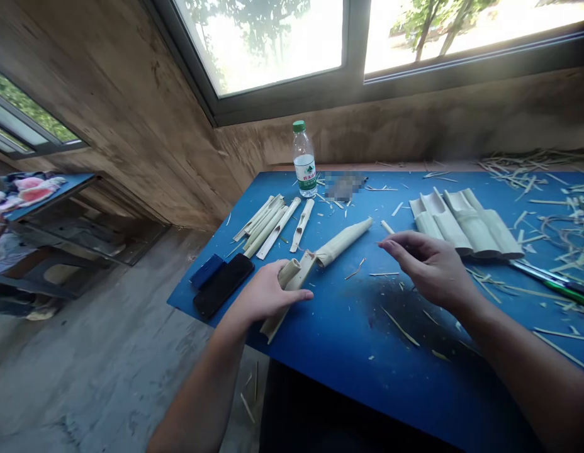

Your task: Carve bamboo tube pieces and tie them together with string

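My left hand (268, 290) is wrapped round a short bamboo tube (289, 273) and a split bamboo piece (299, 275) at the table's front edge. The split piece slants up from under my palm, and its far end meets a wider pale bamboo piece (343, 242) with a tapered tip. My right hand (426, 264) hovers over the table to the right of that piece, thumb and forefinger pinched together. What the pinch holds, if anything, is too small to make out. Beyond my left hand lie several narrow split bamboo strips (268, 220) and a single one (302, 224).
A black phone (224, 284) and a blue object (207, 270) lie near the left edge of the blue table (330, 352). A water bottle (304, 163) stands at the back. Wide bamboo halves (466, 223), a green-edged tool (556, 286) and shavings (528, 176) are at right.
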A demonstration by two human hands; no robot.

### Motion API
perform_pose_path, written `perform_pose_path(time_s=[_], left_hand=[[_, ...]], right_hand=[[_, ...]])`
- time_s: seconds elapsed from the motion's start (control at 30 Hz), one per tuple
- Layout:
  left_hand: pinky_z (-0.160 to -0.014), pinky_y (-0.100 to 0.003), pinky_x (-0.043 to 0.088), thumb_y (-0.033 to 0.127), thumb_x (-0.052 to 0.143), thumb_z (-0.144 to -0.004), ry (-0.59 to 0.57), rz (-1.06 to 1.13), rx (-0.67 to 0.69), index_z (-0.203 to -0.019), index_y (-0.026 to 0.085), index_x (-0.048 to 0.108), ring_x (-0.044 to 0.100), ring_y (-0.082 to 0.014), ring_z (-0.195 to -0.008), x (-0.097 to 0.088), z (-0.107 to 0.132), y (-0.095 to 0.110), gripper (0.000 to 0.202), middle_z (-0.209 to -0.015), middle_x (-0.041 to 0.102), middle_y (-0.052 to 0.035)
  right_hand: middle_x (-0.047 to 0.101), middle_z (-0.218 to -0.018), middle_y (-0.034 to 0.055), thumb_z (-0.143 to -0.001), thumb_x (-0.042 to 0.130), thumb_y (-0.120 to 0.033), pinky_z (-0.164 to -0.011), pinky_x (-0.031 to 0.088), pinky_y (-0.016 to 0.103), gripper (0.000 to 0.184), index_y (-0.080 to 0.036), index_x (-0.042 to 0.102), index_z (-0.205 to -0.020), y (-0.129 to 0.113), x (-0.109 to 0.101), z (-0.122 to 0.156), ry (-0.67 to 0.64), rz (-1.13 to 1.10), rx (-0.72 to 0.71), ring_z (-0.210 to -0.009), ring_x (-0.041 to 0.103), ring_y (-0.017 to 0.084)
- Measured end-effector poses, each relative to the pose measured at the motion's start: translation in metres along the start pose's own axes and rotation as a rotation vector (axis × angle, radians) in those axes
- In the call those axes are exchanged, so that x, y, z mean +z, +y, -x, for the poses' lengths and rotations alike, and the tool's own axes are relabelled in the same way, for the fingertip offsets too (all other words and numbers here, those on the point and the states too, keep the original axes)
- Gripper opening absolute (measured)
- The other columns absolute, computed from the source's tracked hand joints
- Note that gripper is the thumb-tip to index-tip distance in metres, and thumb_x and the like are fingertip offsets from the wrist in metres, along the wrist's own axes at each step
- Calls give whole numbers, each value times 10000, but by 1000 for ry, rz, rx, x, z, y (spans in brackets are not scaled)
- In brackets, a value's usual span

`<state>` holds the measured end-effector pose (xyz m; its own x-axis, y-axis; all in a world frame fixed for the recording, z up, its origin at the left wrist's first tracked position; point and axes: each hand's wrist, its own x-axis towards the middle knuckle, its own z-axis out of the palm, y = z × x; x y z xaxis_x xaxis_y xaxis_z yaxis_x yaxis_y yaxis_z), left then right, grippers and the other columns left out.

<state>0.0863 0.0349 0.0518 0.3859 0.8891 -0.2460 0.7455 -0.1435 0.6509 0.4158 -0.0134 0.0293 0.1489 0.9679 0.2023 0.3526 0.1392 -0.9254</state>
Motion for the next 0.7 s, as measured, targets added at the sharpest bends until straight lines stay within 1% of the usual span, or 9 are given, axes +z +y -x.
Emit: perform_pose_path(time_s=[0.1,0.17,0.27,0.33,0.4,0.43,0.5,0.6,0.7], left_hand=[[-707,-311,449,610,930,-767,-85,203,34,-990,193,701,619,-226,-848,11,18,2,525,-924,677,-15],[-654,-290,422,559,932,-782,-140,332,25,-885,190,664,556,-180,-755,17,26,1,467,-819,606,11],[-580,-259,391,497,974,-751,-182,509,-22,-790,195,594,491,-124,-642,26,35,0,487,-742,553,44],[-522,-243,388,474,1003,-732,-210,622,-70,-916,196,659,508,-106,-577,31,41,0,478,-779,637,37],[-485,-235,411,487,992,-769,-293,741,-107,-1162,210,691,621,-136,-586,38,48,0,567,-904,765,-21],[-496,-236,447,494,978,-799,-347,800,-112,-1272,216,674,699,-170,-646,42,52,1,627,-976,807,-61],[-614,-271,569,482,951,-851,-397,892,-95,-1404,214,635,809,-244,-854,53,60,1,691,-1096,841,-125],[-854,-367,650,454,920,-900,-259,886,-57,-1476,200,635,822,-291,-1052,71,69,3,691,-1184,837,-147],[-922,-393,652,447,902,-918,-101,809,-18,-1462,197,677,806,-294,-1099,84,73,4,640,-1227,829,-133]], right_hand=[[674,-647,28,-960,788,-619,-438,376,279,437,-191,862,-1012,-3,3,3,-47,44,-7,-506,491,138],[731,-686,44,-944,823,-581,-457,442,290,393,-199,878,-1018,-6,4,6,-75,54,-8,-520,561,152],[818,-818,47,-975,827,-486,-518,535,311,263,-254,894,-1077,-17,6,15,-129,102,-96,-555,646,160],[853,-916,34,-1019,792,-427,-599,595,336,199,-300,891,-1135,-28,8,24,-172,192,-210,-614,719,176],[869,-976,24,-1052,755,-389,-639,607,363,202,-323,878,-1198,-40,12,36,-197,326,-322,-666,774,203],[872,-986,22,-1062,742,-377,-625,593,371,221,-325,865,-1238,-46,13,42,-198,400,-368,-675,789,217],[875,-993,23,-1074,732,-360,-590,555,378,246,-309,836,-1291,-55,17,57,-182,520,-429,-682,806,237],[874,-998,20,-1086,726,-327,-628,565,363,157,-274,822,-1198,-61,22,79,-170,573,-437,-726,823,228],[862,-976,16,-1090,709,-248,-696,577,317,89,-252,796,-1109,-65,31,96,-169,549,-418,-757,808,183]])
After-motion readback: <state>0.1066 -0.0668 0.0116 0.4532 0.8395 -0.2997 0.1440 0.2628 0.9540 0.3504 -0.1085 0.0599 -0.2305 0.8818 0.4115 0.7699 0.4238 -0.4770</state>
